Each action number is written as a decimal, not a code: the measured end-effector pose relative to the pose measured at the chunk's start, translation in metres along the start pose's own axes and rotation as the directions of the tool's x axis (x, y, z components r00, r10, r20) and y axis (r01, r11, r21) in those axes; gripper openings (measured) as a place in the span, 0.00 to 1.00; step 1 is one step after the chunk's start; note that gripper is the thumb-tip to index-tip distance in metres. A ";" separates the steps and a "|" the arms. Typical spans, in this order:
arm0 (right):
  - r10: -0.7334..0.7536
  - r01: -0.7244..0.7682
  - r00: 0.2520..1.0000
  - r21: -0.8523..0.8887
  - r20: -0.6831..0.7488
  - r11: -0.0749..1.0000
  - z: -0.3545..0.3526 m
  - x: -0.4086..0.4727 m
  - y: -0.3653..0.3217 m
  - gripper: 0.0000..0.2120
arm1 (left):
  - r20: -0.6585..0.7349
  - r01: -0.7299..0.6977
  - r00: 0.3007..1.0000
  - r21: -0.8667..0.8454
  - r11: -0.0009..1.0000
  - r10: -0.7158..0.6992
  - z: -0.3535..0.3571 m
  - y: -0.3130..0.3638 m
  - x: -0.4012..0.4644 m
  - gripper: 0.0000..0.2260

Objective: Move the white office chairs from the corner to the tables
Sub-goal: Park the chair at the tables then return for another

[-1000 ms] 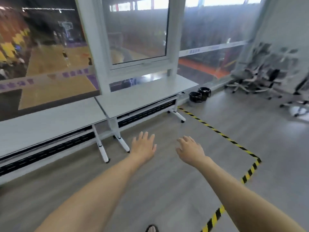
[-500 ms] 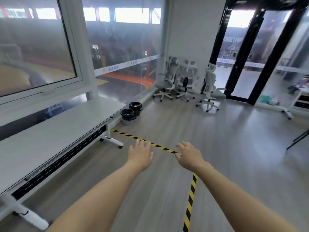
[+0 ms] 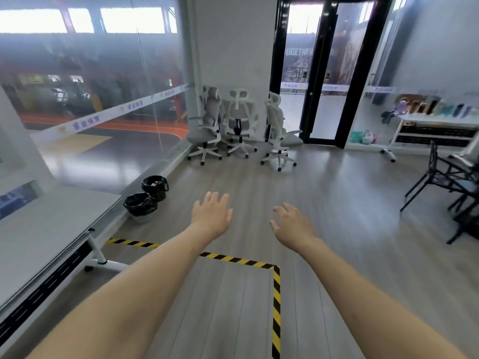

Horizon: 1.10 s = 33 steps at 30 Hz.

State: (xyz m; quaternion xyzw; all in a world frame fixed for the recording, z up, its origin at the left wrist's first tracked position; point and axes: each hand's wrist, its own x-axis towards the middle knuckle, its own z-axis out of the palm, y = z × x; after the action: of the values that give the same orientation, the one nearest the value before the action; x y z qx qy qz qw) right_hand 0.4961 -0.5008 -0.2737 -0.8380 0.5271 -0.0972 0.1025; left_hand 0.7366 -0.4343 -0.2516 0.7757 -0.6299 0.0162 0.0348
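Three white office chairs stand in the far corner by the glass wall: a left chair, a middle chair and a right chair. A white table runs along the glass wall at my near left. My left hand and my right hand reach forward over the floor, both empty with fingers spread. The chairs are several steps beyond my hands.
Two black-lined waste bins sit by the table's far end. Yellow-black floor tape marks a corner below my arms. A black-framed glass door is behind the chairs. A black folding stand and a white shelf table are at the right.
My view has swung right from the tables toward the corner, and the chairs now sit centred and closer. Both hands stay outstretched and empty.
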 end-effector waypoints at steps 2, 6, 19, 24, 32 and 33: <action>0.013 -0.013 1.000 0.009 0.007 1.000 -0.005 0.052 0.019 0.25 | -0.003 0.000 1.000 -0.020 1.000 -0.001 0.004 0.013 0.049 0.26; 0.005 -0.005 1.000 0.027 0.009 1.000 -0.010 0.158 0.050 0.25 | -0.024 0.010 1.000 -0.054 0.999 -0.011 0.014 0.027 0.146 0.25; -0.034 0.035 0.999 0.069 -0.011 0.997 0.027 0.534 0.097 0.23 | -0.027 0.016 0.999 -0.083 0.996 -0.019 0.072 -0.038 0.497 0.25; 0.023 -0.021 1.000 0.123 -0.016 0.992 0.021 0.678 0.113 0.22 | -0.014 0.010 1.000 -0.072 0.997 -0.011 0.068 -0.076 0.659 0.24; 0.080 -0.069 0.993 0.130 -0.083 0.989 0.021 0.894 0.164 0.24 | -0.002 -0.123 0.992 -0.070 0.990 0.123 0.078 -0.056 0.894 0.24; 0.081 -0.069 0.993 0.121 -0.090 0.990 0.025 0.923 0.173 0.24 | 0.002 -0.141 0.990 -0.059 0.988 0.141 0.083 -0.055 0.924 0.24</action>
State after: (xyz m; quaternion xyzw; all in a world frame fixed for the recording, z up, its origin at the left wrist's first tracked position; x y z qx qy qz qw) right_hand 0.7465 -1.4063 -0.2941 -0.8045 0.5558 -0.1636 0.1305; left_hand 0.9789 -1.3311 -0.2729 0.7278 -0.6836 -0.0023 0.0547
